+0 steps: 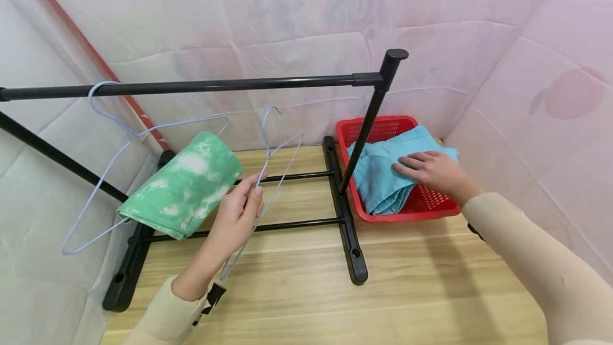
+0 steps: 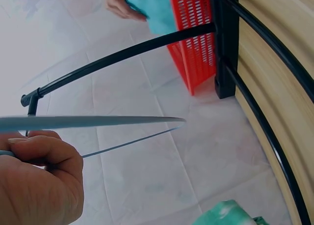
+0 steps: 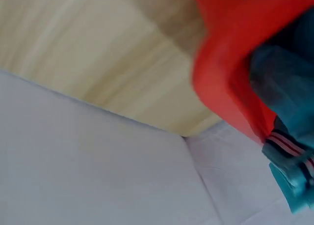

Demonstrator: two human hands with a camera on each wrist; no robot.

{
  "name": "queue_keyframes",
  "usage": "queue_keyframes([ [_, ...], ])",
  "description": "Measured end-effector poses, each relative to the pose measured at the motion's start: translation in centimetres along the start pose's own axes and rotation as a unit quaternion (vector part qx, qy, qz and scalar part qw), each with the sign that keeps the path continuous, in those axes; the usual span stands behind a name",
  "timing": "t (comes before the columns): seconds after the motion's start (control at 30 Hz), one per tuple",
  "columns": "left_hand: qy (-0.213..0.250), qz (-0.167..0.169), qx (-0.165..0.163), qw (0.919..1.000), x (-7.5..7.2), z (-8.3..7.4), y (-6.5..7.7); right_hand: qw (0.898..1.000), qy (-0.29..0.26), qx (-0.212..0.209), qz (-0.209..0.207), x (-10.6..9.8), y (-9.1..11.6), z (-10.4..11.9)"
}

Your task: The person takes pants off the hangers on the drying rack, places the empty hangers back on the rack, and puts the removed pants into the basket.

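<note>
My left hand (image 1: 239, 213) grips a pale blue clothes hanger (image 1: 268, 155) by its wire, below the rack's top bar; the hook points up. In the left wrist view, the curled fingers and thumb close round the wire. My right hand (image 1: 436, 171) lies on a folded turquoise garment (image 1: 383, 166) in a red basket (image 1: 354, 196), its fingers stretched over the cloth. The right wrist view shows dark, striped trim (image 3: 289, 149) on the garment, but not the hand. A green and white tie-dyed cloth (image 1: 191, 180) drapes over another blue hanger (image 1: 107, 172) hooked on the bar.
The black rack's top bar (image 1: 230, 85) crosses above the left hand, and its upright (image 1: 369, 126) stands just left of the basket. Black feet (image 1: 351, 249) and lower rails lie on the wood-look surface (image 1: 297, 292). Pale printed sheets (image 1: 306, 9) enclose the back and sides.
</note>
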State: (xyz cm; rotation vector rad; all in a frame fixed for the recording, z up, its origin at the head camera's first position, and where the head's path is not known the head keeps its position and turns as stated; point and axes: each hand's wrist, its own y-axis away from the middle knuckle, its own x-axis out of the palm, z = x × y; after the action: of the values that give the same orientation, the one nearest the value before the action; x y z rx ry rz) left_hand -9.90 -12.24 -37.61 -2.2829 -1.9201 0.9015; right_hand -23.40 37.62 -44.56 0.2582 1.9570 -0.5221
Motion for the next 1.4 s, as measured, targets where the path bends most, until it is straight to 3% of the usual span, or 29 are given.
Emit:
queue_keyframes([
  [0.17,0.004,0.002,0.005,1.0,0.2,0.1,0.0,0.993,-0.06,0.092,0.038,-0.4,1.3,1.3],
  [0.23,0.003,0.003,0.005,1.0,0.3,0.1,0.0,0.984,-0.075,0.152,0.062,-0.8,1.9,2.1],
  [0.33,0.002,0.003,0.012,0.9999,0.4,0.1,0.0,0.965,-0.084,0.238,0.067,-1.2,2.9,3.6],
  [0.5,-0.002,0.002,0.017,0.9999,0.4,0.1,-0.1,0.94,-0.106,0.325,-0.017,-1.8,4.4,5.6],
  [0.57,-0.005,0.002,0.012,0.9999,0.4,0.1,-0.1,0.913,-0.132,0.381,-0.055,-2.3,4.7,6.5],
  [0.67,-0.003,0.004,0.007,1.0,0.4,0.1,0.0,0.844,-0.202,0.494,-0.053,-3.1,5.2,7.7],
  [0.77,0.003,0.005,0.007,1.0,0.4,0.1,0.0,0.761,-0.287,0.581,0.037,-4.0,5.3,8.2],
  [0.87,0.007,0.005,0.01,0.9999,0.4,0.2,0.0,0.712,-0.346,0.599,0.124,-4.3,5.0,8.2],
  [0.93,0.006,0.007,0.013,0.9999,0.4,0.1,0.0,0.685,-0.383,0.604,0.139,-4.3,4.5,8.2],
  [1.0,0.007,0.009,0.015,0.9998,0.5,0.1,0.0,0.652,-0.423,0.621,0.105,-4.1,3.8,8.2],
  [1.07,0.008,0.01,0.015,0.9998,0.5,0.0,0.0,0.602,-0.46,0.652,0.04,-3.7,3.0,8.3],
  [1.1,0.008,0.01,0.015,0.9998,0.6,-0.1,0.0,0.57,-0.483,0.665,0.0,-3.5,2.6,8.2],
  [1.2,0.006,0.009,0.01,0.9999,0.7,-0.2,0.0,0.457,-0.56,0.679,-0.128,-3.1,1.5,7.8],
  [1.3,0.0,0.009,0.009,0.9999,0.6,-0.3,0.0,0.358,-0.625,0.667,-0.193,-2.9,0.7,6.9],
  [1.33,-0.001,0.009,0.011,0.9999,0.6,-0.3,0.0,0.332,-0.642,0.661,-0.203,-2.9,0.5,6.6],
  [1.4,-0.005,0.009,0.016,0.9998,0.5,-0.4,0.0,0.291,-0.66,0.66,-0.211,-3.0,0.1,6.1],
])
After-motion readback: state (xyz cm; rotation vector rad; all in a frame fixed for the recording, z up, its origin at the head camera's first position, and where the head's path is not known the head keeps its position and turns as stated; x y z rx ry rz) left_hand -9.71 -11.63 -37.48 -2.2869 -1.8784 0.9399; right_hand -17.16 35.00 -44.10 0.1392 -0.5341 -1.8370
